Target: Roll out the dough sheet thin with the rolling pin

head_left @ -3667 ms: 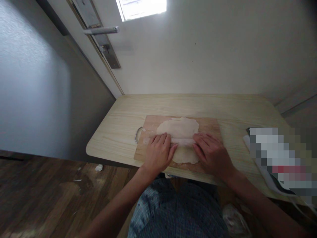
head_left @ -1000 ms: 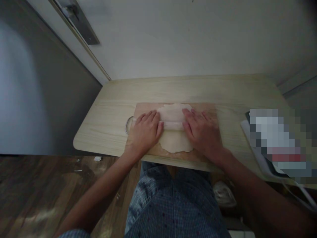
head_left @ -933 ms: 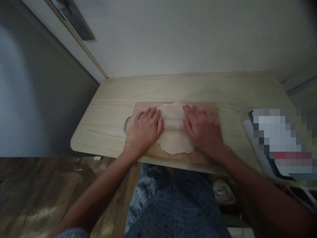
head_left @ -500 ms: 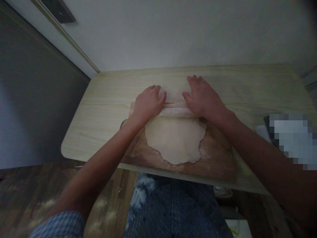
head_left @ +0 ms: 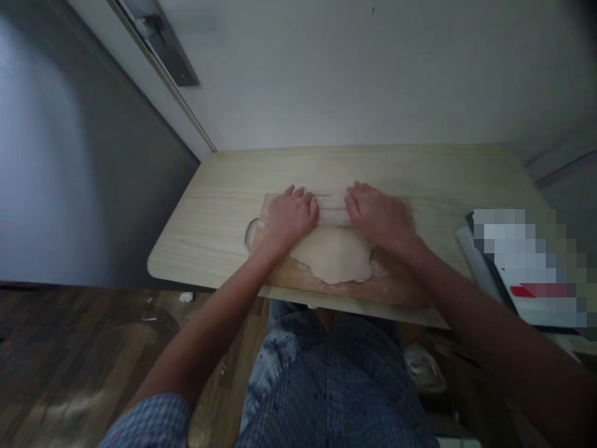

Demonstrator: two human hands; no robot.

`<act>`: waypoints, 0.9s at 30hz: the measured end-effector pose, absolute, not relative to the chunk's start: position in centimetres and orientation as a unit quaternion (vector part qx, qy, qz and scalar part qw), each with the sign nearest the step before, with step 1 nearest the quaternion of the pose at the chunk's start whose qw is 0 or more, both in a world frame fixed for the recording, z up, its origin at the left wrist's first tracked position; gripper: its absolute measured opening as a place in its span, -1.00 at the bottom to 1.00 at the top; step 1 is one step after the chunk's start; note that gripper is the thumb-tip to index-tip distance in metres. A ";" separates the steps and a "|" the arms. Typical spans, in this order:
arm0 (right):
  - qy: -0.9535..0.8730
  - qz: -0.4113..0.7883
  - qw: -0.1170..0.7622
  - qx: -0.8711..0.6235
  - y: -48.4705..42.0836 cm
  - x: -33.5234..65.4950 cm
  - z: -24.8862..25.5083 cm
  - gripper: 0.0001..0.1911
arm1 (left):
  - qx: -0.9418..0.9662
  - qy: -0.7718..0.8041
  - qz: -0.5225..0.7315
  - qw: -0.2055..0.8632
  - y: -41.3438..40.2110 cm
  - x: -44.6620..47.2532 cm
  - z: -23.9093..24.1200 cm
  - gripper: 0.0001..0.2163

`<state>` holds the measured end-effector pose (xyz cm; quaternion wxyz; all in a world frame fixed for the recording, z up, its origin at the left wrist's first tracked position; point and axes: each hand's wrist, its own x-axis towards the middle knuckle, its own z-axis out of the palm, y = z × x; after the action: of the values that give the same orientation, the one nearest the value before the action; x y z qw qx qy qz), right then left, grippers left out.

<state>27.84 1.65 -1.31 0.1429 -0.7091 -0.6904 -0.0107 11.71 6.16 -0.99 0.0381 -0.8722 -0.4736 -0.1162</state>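
Note:
A pale rolling pin (head_left: 334,217) lies crosswise over the far part of a flattened sheet of dough (head_left: 333,258). My left hand (head_left: 293,214) is closed over the pin's left part, and my right hand (head_left: 380,214) is closed over its right part. The pin shows only between the two thumbs; its ends are hidden under my hands. Beneath the dough is a wooden cutting board (head_left: 396,289), dusted with flour near the dough's ragged front edge. A metal handle (head_left: 247,235) sticks out at the board's left side.
The light wood table (head_left: 200,230) stands against a white wall (head_left: 349,81). To the right lies a dark-edged flat item (head_left: 494,280), its upper face pixelated. A clear plastic bag or box (head_left: 423,367) sits below the table, and white scraps (head_left: 186,297) lie on the floor.
My fingers were stretched forward with palms on the pin; now they are drawn in around it. The camera view has shifted, showing more of the right-hand item and the door handle.

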 end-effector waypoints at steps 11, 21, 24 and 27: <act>-0.752 -0.107 0.163 -0.630 -6.7 25.9 -2.9 -0.55 | -0.887 -0.429 -0.170 0.029 -2.2 8.3 -2.2 -0.64; -0.761 -0.134 0.162 -0.614 -8.6 25.8 -3.8 -0.57 | -0.896 -0.405 -0.180 0.016 -4.1 7.6 -2.1 -0.66; -0.758 -0.142 0.153 -0.619 -8.4 25.7 -3.7 -0.58 | -0.895 -0.410 -0.176 0.017 -3.9 7.6 -2.1 -0.68; -0.756 -0.137 0.140 -0.625 -8.0 25.7 -3.6 -0.60 | -0.894 -0.413 -0.170 0.019 -3.5 7.8 -2.2 -0.70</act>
<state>25.72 -7.99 -3.58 0.1397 -0.6252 -0.7556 -0.1371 7.84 -3.54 -2.18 0.0190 -0.8944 -0.4135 -0.1696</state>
